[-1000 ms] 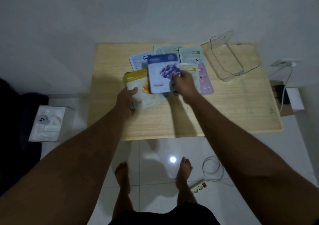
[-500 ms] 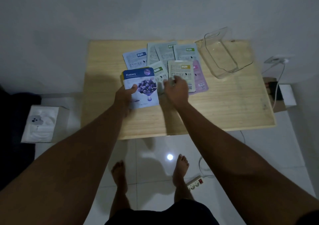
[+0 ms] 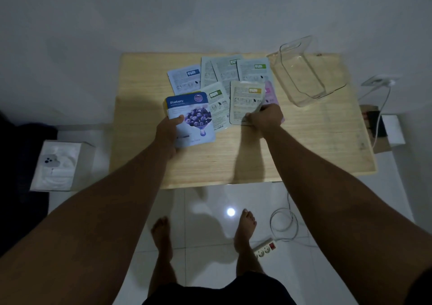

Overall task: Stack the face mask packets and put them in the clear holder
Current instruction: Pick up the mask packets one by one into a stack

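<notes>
My left hand [image 3: 168, 130] grips the blueberry packet [image 3: 195, 119] by its lower left edge, thumb on top; a yellow packet edge shows beneath it. My right hand [image 3: 266, 118] pinches the lower right corner of a cream packet [image 3: 245, 101] lying back side up, its corner lifted a little. A pink packet [image 3: 271, 93] peeks out behind that hand. Several more packets [image 3: 224, 70] lie fanned out back side up toward the far edge. The clear holder [image 3: 304, 70] stands empty at the table's far right.
The wooden table [image 3: 315, 141] stands against a white wall. A white box [image 3: 60, 164] sits on the floor to the left. A power strip [image 3: 265, 249] and a cable lie on the tiles by my feet; a charger hangs at the right.
The blueberry packet went from my right hand to my left, landing over the yellow packet. My right hand then moved right and took the cream packet's corner.
</notes>
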Demonstrator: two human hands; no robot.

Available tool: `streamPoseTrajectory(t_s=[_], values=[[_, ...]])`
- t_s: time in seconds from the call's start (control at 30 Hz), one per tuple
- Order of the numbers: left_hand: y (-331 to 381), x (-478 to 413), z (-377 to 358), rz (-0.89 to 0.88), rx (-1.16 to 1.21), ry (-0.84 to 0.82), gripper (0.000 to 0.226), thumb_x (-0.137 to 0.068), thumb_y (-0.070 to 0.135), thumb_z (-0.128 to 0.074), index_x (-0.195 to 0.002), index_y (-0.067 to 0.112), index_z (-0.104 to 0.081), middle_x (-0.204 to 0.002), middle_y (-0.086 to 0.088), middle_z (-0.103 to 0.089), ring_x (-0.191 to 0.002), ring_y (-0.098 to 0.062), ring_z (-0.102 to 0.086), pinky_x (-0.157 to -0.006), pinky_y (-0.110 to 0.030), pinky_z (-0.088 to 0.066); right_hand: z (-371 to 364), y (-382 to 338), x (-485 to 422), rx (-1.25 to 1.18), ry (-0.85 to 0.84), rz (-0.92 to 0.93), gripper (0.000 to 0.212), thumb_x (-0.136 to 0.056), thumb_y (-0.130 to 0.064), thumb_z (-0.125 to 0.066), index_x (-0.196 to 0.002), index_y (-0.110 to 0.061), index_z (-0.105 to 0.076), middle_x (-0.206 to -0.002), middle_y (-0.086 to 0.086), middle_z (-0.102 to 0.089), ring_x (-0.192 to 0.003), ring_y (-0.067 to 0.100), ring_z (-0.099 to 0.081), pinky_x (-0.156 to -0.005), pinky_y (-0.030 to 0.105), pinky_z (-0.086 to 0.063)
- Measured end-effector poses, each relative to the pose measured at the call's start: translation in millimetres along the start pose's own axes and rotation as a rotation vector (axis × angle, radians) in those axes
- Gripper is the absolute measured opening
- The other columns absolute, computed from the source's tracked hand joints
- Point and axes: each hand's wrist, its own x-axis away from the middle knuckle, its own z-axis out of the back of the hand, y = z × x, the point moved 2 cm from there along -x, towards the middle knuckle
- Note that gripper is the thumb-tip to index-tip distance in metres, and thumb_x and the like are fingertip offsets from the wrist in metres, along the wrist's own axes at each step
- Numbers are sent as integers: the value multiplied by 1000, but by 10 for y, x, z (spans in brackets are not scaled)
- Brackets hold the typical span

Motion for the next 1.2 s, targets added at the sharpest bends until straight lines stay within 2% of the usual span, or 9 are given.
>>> streamPoseTrajectory(t_s=[0.1,0.2,0.33,0.47,0.63,0.8,1.0,1.13,1.2], values=[[-26,31,-2,54,75,-36,64,-71,27,-69,-131,9,-66,-131,-20,-69,-115,-42,-66,-96,-50,-55,20,-20,94,-126,32,30,13,-74,-16,-73,-86,-11,-72,-94,10,-73,-92,26,-69,-81,34,-58],[-4,94,-14,37,97,-40,67,-70,25,-66,-135,7,-63,-123,-16,-68,-106,-37,-66,-82,-40,-57,31,-87,148,-312,0,68,14,-66,-21,-66,-80,-17,-67,-89,4,-72,-87,27,-71,-78,48,-61],[66,187,-126,26,117,-83,51,-93,18,-57,-142,6,-58,-136,-20,-66,-115,-40,-66,-98,-52,-55,26,-431,511,-273,38,384,20,-80,-6,-58,-94,-15,-68,-80,7,-68,-69,18,-61,-68,28,-51],[93,190,-208,38,124,-188,62,-87,26,-55,-146,5,-53,-143,-21,-61,-129,-46,-59,-108,-61,-48,-194,-616,990,-90,-161,645,19,-84,0,-59,-99,-7,-69,-79,-3,-63,-66,5,-56,-70,14,-47],[152,224,-246,60,172,-207,48,-108,22,-23,-143,3,-50,-126,-18,-65,-120,-39,-58,-94,-40,-50,-558,-621,1188,135,-334,797,19,-76,-14,-71,-92,-4,-72,-80,10,-69,-71,22,-61,-65,25,-43],[264,283,-290,26,294,-351,67,-109,51,-9,-129,10,-57,-107,-9,-79,-99,-26,-74,-86,-34,-61,-608,-691,1171,154,-379,856,25,-78,-27,-73,-69,-8,-59,-62,1,-58,-59,18,-54,-57,25,-41],[118,105,-179,67,215,-321,59,-111,44,-23,-155,9,-39,-89,-4,-82,-74,-18,-79,-68,-29,-62,-509,-667,1141,112,-489,744,41,-84,-34,-72,-115,-9,-70,-96,1,-73,-80,11,-69,-77,22,-54],[98,15,-115,69,178,-263,54,-109,44,-33,-154,15,-44,-143,-14,-63,-120,-34,-67,-82,-44,-57,-430,-649,977,-104,-315,673,17,-87,-25,-66,-98,-16,-75,-93,-4,-76,-81,4,-68,-80,22,-56],[99,-13,-107,75,181,-227,54,-109,44,-36,-155,19,-43,-135,-11,-66,-134,-34,-57,-83,-46,-55,-350,-553,777,-154,-184,583,14,-88,-21,-64,-95,-13,-73,-92,-2,-76,-81,8,-69,-81,30,-59]])
